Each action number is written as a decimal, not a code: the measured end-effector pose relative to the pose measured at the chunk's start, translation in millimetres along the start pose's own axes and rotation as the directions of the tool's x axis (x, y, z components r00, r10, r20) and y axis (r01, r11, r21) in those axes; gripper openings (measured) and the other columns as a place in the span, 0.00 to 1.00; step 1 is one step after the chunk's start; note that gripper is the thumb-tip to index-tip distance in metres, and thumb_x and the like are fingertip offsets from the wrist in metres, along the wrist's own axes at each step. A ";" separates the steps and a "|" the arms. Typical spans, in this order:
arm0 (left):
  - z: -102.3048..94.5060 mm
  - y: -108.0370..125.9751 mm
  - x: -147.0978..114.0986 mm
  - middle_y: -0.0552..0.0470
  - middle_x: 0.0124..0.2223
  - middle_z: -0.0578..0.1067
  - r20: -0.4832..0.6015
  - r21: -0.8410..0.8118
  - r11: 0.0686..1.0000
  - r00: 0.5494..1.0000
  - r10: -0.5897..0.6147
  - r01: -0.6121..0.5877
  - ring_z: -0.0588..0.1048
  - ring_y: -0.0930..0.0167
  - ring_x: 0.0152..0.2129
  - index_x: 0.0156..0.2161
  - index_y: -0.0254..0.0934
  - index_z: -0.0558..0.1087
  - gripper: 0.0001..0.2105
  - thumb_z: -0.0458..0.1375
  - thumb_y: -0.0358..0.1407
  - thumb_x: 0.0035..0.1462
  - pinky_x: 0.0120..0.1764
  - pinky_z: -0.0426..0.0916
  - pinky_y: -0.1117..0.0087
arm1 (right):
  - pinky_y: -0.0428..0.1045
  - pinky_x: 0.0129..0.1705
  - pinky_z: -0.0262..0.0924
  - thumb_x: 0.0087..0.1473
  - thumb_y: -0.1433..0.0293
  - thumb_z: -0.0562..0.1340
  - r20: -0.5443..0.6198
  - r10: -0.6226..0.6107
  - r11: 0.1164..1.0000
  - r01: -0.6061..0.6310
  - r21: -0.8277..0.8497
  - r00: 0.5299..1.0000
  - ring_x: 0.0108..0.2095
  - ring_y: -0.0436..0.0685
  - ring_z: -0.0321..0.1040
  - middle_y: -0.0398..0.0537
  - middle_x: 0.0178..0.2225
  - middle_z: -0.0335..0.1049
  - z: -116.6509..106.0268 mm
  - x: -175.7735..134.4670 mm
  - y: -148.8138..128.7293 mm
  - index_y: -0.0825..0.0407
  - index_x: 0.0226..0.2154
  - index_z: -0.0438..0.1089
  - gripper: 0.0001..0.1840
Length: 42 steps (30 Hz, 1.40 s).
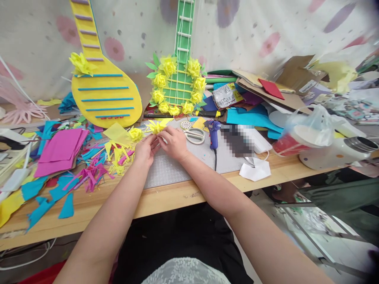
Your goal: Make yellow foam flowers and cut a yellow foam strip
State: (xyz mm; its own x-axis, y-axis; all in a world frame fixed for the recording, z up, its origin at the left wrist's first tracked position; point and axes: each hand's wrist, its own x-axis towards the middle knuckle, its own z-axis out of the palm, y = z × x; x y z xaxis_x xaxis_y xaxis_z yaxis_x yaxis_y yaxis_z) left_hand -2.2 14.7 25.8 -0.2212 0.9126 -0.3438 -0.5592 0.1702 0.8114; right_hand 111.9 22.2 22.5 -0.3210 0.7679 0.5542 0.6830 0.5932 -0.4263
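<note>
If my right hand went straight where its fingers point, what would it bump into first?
The right hand would probably bump the left hand first, just below the yellow flower. Depth there is hard to judge.

Forearms [114,197] bare; whitish lacy garment [185,273], floral-patterned, on torso; black garment [174,240] over lap.

Right there at the grip sat a bright yellow paper flower [156,126], its slim, pointed petals bursting outward like a little crown! The spread petals poked up just beyond the grip, fanning to both sides, while its lower part lay hidden inside it, and what a vivid, spiky, wide-open bloom it was!
</note>
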 end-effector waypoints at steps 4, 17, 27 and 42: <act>-0.4 5.8 -0.2 0.52 0.29 0.75 -0.012 -0.018 0.999 0.999 -0.049 0.049 0.75 0.76 0.25 0.30 0.34 0.71 0.03 0.57 0.27 0.48 0.30 0.69 0.74 | 0.52 0.47 0.56 0.48 0.68 0.57 -0.205 0.260 0.912 -0.170 0.374 0.944 0.46 0.56 0.60 0.53 0.46 0.61 -3.0 1.5 7.4 0.51 0.41 0.60 0.15; -3.5 16.3 -1.8 0.54 0.25 0.70 0.117 -0.078 0.970 0.968 -0.220 0.230 0.72 0.78 0.21 0.31 0.31 0.70 0.03 0.54 0.25 0.51 0.28 0.70 0.77 | 0.51 0.43 0.63 0.39 0.69 0.61 0.479 0.320 0.089 -0.529 0.844 0.817 0.39 0.52 0.67 0.44 0.37 0.70 -18.7 10.8 23.4 0.48 0.41 0.61 0.22; -0.8 7.1 -1.8 0.55 0.28 0.73 0.050 0.076 0.997 0.998 -0.027 0.023 0.70 0.80 0.20 0.33 0.36 0.71 0.05 0.59 0.30 0.47 0.28 0.68 0.77 | 0.48 0.39 0.62 0.38 0.67 0.64 0.499 0.322 0.108 -0.555 0.825 0.805 0.33 0.49 0.66 0.41 0.34 0.69 -13.5 8.0 17.2 0.47 0.40 0.63 0.21; 4.2 3.1 -0.8 0.57 0.25 0.70 -0.003 0.088 0.996 1.000 0.008 -0.008 0.63 0.83 0.15 0.29 0.34 0.70 0.05 0.60 0.28 0.43 0.21 0.65 0.80 | 0.42 0.26 0.57 0.32 0.68 0.70 0.506 0.408 0.098 -0.587 0.803 0.760 0.26 0.46 0.63 0.37 0.27 0.68 3.2 7.7 21.5 0.50 0.34 0.63 0.23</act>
State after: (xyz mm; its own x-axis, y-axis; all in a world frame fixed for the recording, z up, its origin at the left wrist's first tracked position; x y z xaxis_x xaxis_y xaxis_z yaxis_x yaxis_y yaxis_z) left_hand -0.3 16.0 30.6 -0.2283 0.9128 -0.3387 -0.4853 0.1949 0.8523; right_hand 121.9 41.6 15.3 -0.2975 0.9478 -0.1145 -0.2718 -0.1991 -0.9415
